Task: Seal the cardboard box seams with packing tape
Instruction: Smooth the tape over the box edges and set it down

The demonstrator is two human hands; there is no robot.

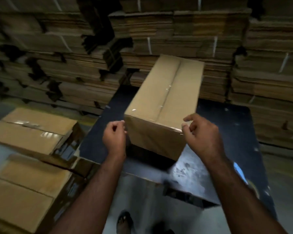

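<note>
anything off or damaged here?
Yes. The box sits skewed on the dark table, its near end past the table edge. To the left, the upper box in the stack lies askew with a dark gap beneath it. No visible damage.

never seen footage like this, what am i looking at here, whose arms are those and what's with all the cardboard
There is one picture, taken by a camera worn on a person's head, looking forward and down, so the two bare arms are the wearer's own. There is no robot. A closed cardboard box stands on a dark table. Clear packing tape glints along its top seam and over the near edge. The left hand is at the box's near left corner, the right hand at its near right corner, both with curled fingers. They seem to be pressing tape ends down, though blur hides whether anything is pinched. To the left lie other taped boxes; behind stand stacks of flattened cardboard.
</note>
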